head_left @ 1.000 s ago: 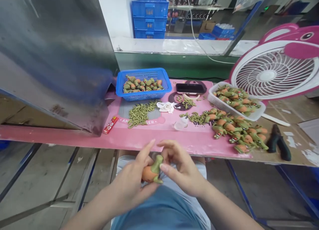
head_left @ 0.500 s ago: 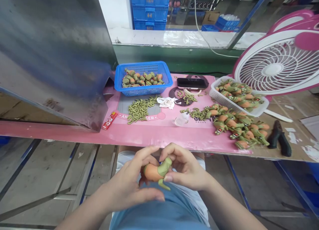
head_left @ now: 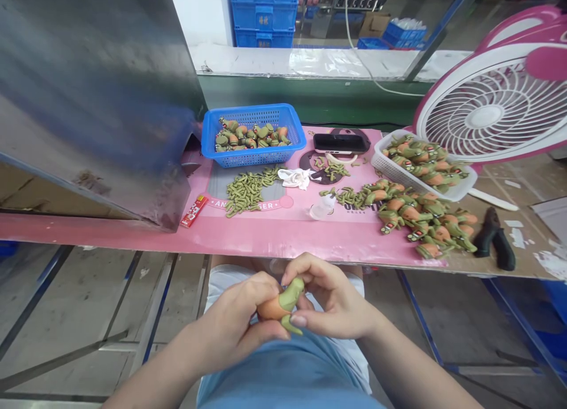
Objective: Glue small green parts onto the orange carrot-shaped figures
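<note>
Over my lap, a small orange and green toy figure [head_left: 273,307] lies between my hands, its rounded green end tilted up to the right. My left hand [head_left: 237,310] is wrapped round the orange body, thumb underneath. At the green end, my right hand [head_left: 334,304] has its fingers curled over the top and its thumb against a thin green limb that sticks out below. Part of the figure is hidden by my fingers. In front, on the pink mat [head_left: 248,237], lie a heap of small green curved pieces [head_left: 244,191] and a pile of similar figures [head_left: 411,213].
A blue basket [head_left: 254,158] and a white basket [head_left: 401,168] both contain figures. Nearby are a phone [head_left: 340,142], white tissue [head_left: 296,178], a small clear container [head_left: 322,208], a red packet [head_left: 194,211] and black-handled pliers [head_left: 494,240]. A pink fan [head_left: 487,116] stands right; a metal cabinet [head_left: 97,96] left.
My left fingers and thumb have closed in round the toy figure, covering more of its orange body. My right hand stays at the green end. The view has shifted slightly.
</note>
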Demonstrator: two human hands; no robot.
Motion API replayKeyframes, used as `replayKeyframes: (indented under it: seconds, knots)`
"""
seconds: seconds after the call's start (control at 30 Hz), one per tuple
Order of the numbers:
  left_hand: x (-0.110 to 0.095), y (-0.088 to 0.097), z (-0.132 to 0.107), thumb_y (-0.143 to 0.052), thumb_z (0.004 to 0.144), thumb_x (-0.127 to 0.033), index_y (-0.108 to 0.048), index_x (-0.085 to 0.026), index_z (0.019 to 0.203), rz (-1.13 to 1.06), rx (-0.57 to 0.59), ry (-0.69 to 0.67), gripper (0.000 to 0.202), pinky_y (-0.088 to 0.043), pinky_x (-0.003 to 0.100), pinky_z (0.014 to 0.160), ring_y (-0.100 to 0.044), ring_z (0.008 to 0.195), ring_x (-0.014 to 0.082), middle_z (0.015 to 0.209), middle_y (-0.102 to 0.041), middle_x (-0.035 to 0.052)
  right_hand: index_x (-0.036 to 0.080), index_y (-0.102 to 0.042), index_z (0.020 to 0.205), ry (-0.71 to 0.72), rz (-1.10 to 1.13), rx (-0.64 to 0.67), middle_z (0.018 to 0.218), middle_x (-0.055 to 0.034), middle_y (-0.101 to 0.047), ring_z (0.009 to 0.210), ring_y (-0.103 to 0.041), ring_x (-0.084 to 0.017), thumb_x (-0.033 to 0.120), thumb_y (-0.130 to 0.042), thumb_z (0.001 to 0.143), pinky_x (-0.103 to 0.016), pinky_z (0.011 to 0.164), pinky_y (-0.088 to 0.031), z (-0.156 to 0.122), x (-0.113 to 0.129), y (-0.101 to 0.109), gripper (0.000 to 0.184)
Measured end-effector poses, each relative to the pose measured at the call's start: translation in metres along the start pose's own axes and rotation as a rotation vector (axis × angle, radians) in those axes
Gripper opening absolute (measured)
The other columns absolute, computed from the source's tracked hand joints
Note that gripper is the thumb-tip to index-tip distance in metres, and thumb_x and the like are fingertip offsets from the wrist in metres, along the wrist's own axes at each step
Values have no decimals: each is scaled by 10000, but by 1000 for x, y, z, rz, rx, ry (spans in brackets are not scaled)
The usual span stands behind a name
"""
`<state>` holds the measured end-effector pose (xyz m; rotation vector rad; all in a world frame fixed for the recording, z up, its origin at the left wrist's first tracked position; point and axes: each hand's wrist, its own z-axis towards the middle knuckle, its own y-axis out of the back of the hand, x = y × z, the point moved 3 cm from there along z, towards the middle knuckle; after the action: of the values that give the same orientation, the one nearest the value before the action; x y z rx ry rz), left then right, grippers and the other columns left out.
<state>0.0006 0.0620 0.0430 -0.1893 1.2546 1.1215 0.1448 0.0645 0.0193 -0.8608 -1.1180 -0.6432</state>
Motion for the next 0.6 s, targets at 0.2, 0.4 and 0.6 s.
replayKeyframes:
  seconds: [0.2,0.4,0.6]
  knots:
    - [-3,1,-1,-382,914,-271,-348,-237,1066,58,47,-44,160,-455,252,621,-519,671,150,767,-523,20,173,-478,930,-2,-36,10,705,33,-461,502,-402,-45,108,-613,717,-152,472,-338,-2,1,-2,261]
    - [0,1,0,-379,916,-294,-383,-227,994,64,14,-54,103,-431,207,579,-490,624,130,733,-505,10,186,-479,923,-15,-25,-21,714,25,-470,496,-393,-51,138,-626,697,-155,450,-323,1,-3,-1,274]
    - [1,1,3,-407,909,-269,-362,-229,1048,64,-13,-71,152,-450,218,630,-531,697,144,794,-540,38,206,-471,886,-14,-56,-60,687,52,-452,509,-375,-51,66,-582,630,-147,467,-325,4,-2,-1,312]
